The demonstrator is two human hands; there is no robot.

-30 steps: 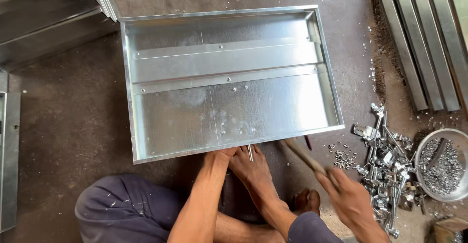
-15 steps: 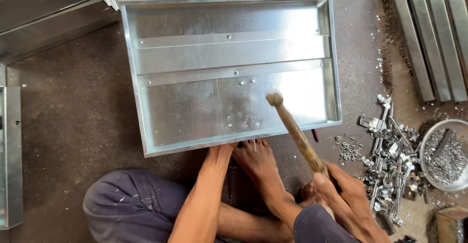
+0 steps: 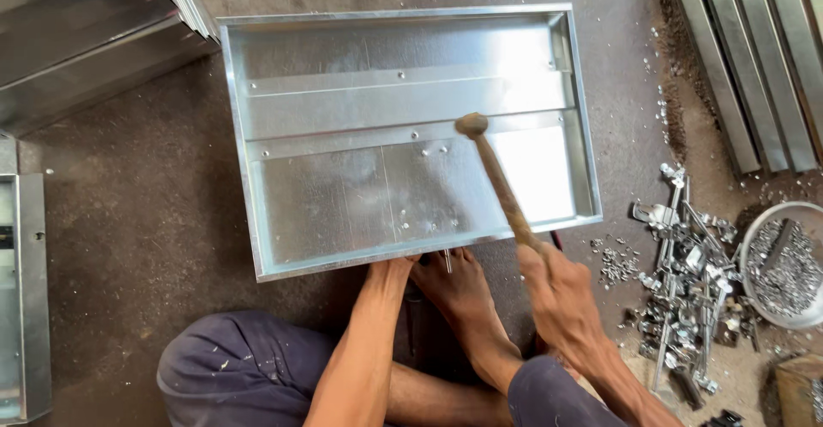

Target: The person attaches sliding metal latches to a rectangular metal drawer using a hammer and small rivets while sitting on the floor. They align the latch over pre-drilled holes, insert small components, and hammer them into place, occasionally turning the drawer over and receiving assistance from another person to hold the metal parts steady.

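Right hand (image 3: 561, 294) grips hammer (image 3: 497, 178) over metal tray (image 3: 343, 213) on concrete floor (image 3: 129, 213).

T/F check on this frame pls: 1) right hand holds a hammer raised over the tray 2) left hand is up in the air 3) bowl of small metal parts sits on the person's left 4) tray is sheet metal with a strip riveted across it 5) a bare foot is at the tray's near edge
1) True. The right hand grips the wooden handle of the hammer, its head up over the tray.
2) False. The left hand is low, at the tray's near edge, beside a small metal pin.
3) False. The bowl of small metal parts sits on the person's right, by a pile of metal fittings.
4) True. It is shiny sheet metal with a flat strip fastened across it by rivets.
5) True. A bare foot rests at the near edge.
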